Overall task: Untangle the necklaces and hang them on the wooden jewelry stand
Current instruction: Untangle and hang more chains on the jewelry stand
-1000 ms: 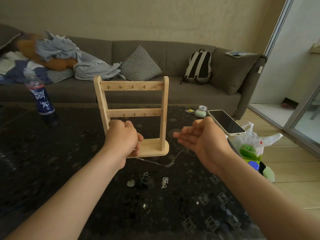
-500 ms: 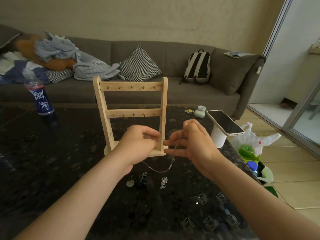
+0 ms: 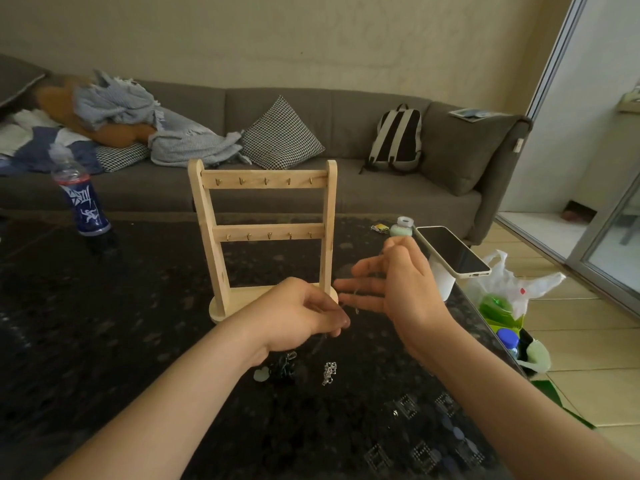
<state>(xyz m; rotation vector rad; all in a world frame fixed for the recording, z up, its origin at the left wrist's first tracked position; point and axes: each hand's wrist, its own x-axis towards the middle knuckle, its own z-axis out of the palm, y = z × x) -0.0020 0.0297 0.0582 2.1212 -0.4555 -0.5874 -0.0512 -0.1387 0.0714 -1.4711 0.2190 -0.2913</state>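
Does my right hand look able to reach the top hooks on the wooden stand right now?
Probably yes. The right hand hovers just beside the wooden stand, the top hooks are bare, and nothing stands between. The thin chain it seems to share with the left hand might tug.

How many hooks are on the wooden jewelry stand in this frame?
10. Five sit in a row along the top rail of the wooden jewelry stand, and five along its lower rail. All ten are bare, and none appears to be hidden.
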